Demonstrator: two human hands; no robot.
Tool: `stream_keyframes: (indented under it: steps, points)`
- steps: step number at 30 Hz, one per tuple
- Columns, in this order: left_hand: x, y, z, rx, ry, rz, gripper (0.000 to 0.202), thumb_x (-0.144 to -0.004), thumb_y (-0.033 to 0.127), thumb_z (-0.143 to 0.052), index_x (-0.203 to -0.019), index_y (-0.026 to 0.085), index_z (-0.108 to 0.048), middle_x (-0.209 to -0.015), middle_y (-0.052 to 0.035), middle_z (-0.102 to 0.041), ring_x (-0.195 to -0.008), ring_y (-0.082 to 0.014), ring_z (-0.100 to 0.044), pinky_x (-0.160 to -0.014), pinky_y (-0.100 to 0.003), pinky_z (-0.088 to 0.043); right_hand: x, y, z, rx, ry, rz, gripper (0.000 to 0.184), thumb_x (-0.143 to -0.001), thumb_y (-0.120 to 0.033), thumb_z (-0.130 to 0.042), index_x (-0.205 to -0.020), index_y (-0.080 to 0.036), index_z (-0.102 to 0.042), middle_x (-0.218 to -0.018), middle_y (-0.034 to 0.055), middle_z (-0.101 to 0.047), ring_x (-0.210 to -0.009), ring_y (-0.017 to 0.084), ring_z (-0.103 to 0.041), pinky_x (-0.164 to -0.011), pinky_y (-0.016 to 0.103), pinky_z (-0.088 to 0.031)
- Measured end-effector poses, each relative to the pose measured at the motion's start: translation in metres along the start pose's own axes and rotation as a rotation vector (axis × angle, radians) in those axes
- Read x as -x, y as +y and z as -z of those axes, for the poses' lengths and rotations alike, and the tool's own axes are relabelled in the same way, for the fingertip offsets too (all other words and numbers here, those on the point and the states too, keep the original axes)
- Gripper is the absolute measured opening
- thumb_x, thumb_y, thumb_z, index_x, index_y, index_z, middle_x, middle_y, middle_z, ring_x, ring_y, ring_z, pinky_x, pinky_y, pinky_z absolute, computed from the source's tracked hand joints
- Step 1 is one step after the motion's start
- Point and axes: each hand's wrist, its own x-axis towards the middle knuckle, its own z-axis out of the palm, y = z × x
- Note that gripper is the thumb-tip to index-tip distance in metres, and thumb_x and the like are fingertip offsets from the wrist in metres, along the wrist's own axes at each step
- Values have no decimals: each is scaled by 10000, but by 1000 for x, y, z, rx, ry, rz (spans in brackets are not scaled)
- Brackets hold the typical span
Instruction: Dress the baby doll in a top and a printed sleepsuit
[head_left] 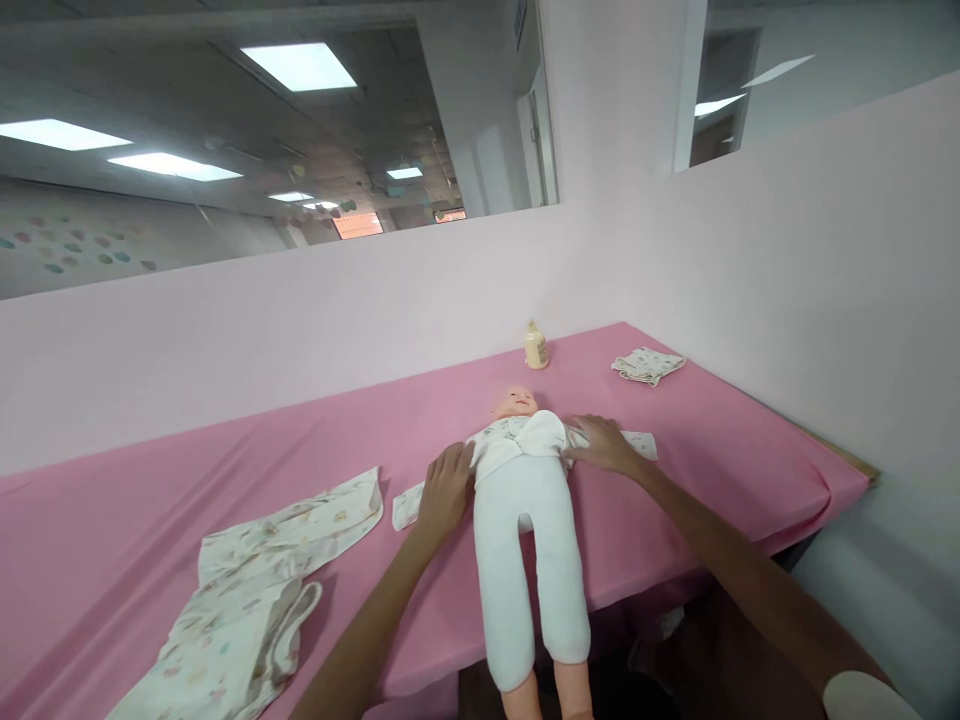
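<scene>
- Fingers [454, 465] of left hand [446, 490] and right hand [604, 445] lie flat and outstretched, pressing sleeves [405, 505] of the doll [525, 500], grasping nothing.
- Pink table [712, 450] spans the scene.
- Doll lies face-up, centre.
- Printed garment [262, 590], near left.
- Folded cloth [646, 365], far right.
- Bottle [535, 346], beyond doll's head.

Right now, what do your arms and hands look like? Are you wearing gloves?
No gloves. The left hand and right hand are bare, with no rings or watch in sight. Both forearms are bare too. A whitish sleeve shows high on the right one.
</scene>
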Motion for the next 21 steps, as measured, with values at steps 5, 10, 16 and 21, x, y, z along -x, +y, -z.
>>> stream_keyframes:
  steps: [5,10,16,21]
  points:
    - [15,-6,-9,297,-134,-12,736,-857,222,-440,-1528,184,-141,-1576,-167,-203,-1465,-332,-155,-1143,-530,-269,-7,42,28,-6,26,-160,585,-822,-525,-581,-1316,-215,-526,-1302,87,-587,-1202,257,-517,-1027,387,-340]
    - [20,-2,-17,281,-84,-63,797,-888,281,-430,-1541,191,19,-1585,-193,-128,-1477,-358,-48,-1160,-601,-159,-34,92,41,194,159,-344,485,-885,-369,-478,-1304,-127,-509,-1334,165,-526,-1232,306,-455,-1030,430,-307]
    - [24,13,-23,232,42,-82,940,-847,345,-515,-1532,188,109,-1578,-208,-133,-1474,-372,-48,-1160,-607,-126,-62,144,46,314,242,-426,528,-865,-179,-429,-1379,-62,-412,-1414,230,-423,-1308,347,-342,-1054,448,-242]
    - [22,20,-29,189,95,-77,955,-832,363,-531,-1536,164,82,-1566,-223,-180,-1467,-384,-88,-1154,-606,-130,-73,166,41,284,229,-424,383,-873,-135,-368,-1173,-65,-595,-1180,245,-590,-1146,337,-480,-987,475,-295]
